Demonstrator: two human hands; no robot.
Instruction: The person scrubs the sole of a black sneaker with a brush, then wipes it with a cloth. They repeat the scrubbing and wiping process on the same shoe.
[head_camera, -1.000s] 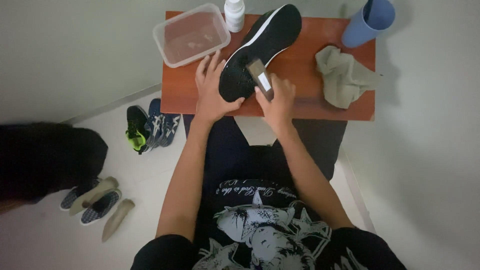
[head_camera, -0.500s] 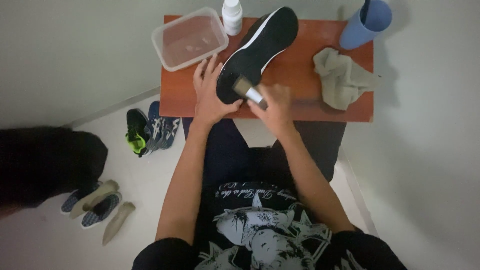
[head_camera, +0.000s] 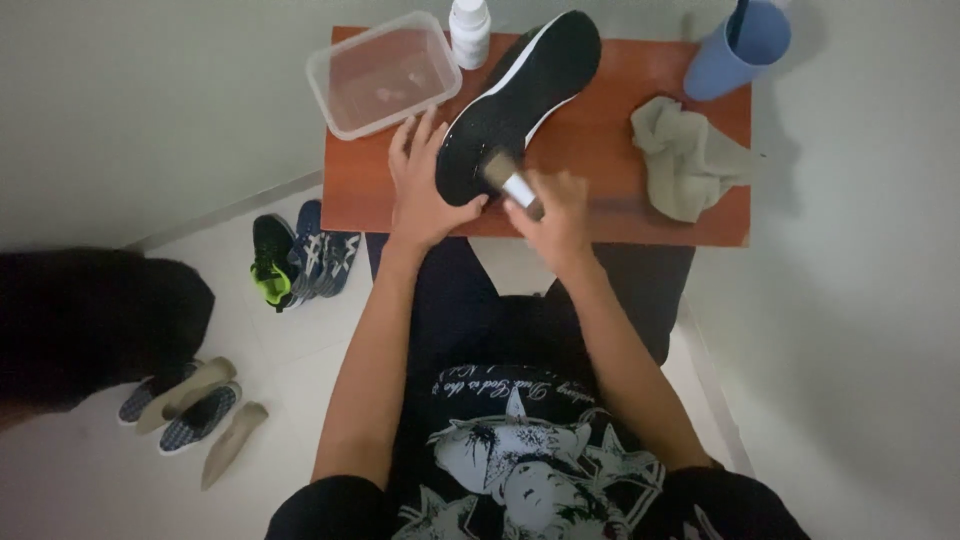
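One black shoe (head_camera: 520, 105) is lying sole-up on the one red-brown table (head_camera: 600, 150), its length running from 7 o'clock to 1 o'clock, while the left hand (head_camera: 420, 185) is pressing open-palmed, fingers spread, against its near end. The right hand (head_camera: 555, 205) is gripping one brush (head_camera: 505, 178) in a closed fist — bristles resting on the sole. Also sitting on the table: one clear plastic tub (head_camera: 383, 72) at 10 o'clock of the shoe, one white bottle (head_camera: 469, 30) at 12 o'clock, one blue cup (head_camera: 735, 50) and one crumpled cloth (head_camera: 685, 160) at 3 o'clock — one pair of sneakers (head_camera: 295, 255) is lying on the floor at 8 o'clock.
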